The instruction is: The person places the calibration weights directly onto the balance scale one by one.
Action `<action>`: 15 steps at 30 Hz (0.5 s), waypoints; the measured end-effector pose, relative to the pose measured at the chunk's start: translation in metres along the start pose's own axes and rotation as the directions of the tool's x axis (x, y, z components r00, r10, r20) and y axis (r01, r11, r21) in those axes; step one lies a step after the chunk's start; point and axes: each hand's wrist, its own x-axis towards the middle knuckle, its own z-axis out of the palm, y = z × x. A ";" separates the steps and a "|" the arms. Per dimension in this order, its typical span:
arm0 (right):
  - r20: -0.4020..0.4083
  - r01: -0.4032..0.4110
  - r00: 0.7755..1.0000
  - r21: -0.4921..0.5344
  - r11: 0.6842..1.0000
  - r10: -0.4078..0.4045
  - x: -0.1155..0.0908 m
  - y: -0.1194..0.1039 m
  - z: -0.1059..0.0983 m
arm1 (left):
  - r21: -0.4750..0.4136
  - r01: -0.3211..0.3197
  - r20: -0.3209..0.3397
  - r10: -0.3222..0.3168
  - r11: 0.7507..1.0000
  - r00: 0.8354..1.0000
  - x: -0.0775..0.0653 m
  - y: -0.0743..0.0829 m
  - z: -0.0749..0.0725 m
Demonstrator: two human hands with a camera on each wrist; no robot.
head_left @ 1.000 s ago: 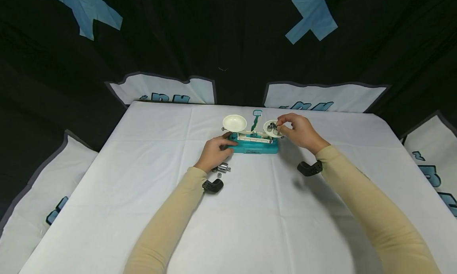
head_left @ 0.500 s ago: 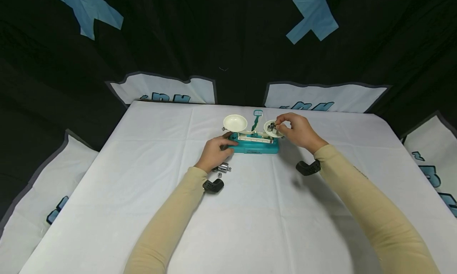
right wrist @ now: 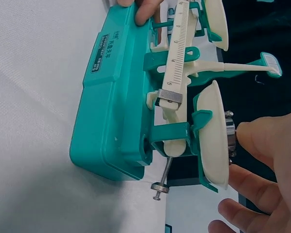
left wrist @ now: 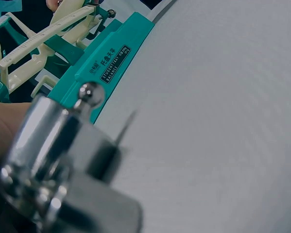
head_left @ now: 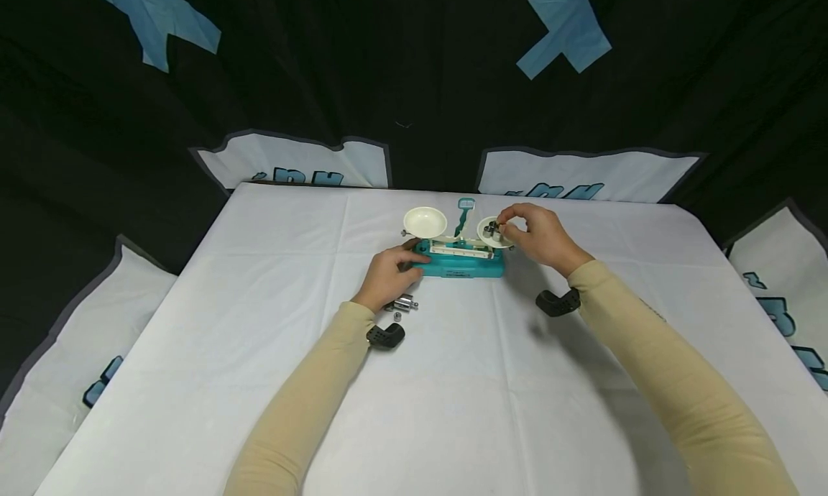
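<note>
A green tray balance [head_left: 466,267] with two cream pans stands toward the back of the table. My left hand [head_left: 383,277] holds the left end of its base, fingers on top and thumb at the front. At the right pan [right wrist: 214,136], my right hand [head_left: 540,237] pinches a small metal weight [right wrist: 231,133] between thumb and fingers. Several metal weights [head_left: 489,230] sit in that pan, partly hidden by the fingers. The left pan [head_left: 425,223] holds nothing visible. The sliding rider [right wrist: 170,95] sits on the ruled beam.
Beside my left wrist lie several more metal weights [head_left: 404,304], large and blurred in the left wrist view, with a small one [head_left: 397,317] in front. The green pointer scale [head_left: 466,204] rises between the pans. A white cloth [head_left: 446,410] covers the table; black curtain hangs behind.
My right hand has shifted very slightly left over the right pan. The left hand and the balance have stayed in place.
</note>
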 end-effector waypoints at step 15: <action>-0.028 -0.002 1.000 -0.037 0.999 0.001 -0.017 0.006 -0.023 | 0.002 0.004 0.004 -0.004 1.000 1.000 -0.001 0.001 0.000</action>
